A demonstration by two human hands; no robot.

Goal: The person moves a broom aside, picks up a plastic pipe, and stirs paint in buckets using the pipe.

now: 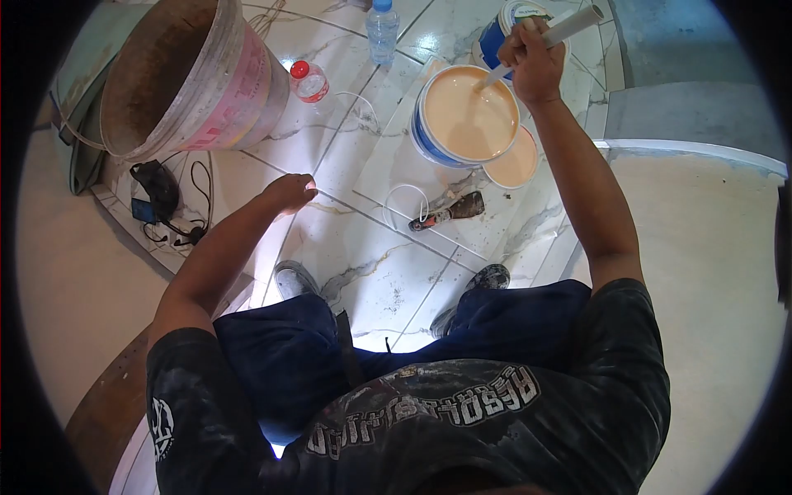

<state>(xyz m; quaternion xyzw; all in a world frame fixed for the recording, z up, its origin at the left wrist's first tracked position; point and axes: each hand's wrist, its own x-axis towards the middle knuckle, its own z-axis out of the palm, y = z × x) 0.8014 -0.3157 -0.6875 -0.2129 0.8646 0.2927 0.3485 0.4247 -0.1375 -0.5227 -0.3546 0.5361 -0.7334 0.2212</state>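
- Right hand (535,64): arm stretched forward, grip clenched around a pale pipe (573,25), which slants down into peach paint (464,115).
- Left hand (289,193): low over the floor, clear of the paint bucket (427,145); fingers curled, can't tell if the grip holds anything.
- Paint bucket: blue and white, upright ahead, right of centre, pipe's lower end in it.
- Surface: marble-look tile floor (363,268), grey veins, dark specks; curved pale ledge (689,247) on the right.
- Peach-coated disc (516,161) beside the bucket; second blue bucket (492,43) behind, partly hidden by the right hand.
- Scraper (462,206) on the tiles between bucket and shoes.
- Left: big grimy bucket (239,99), red-capped bottle (310,84) beside it, black pouch (158,183) with cables.
- Clear plastic bottle (382,37) farther back.
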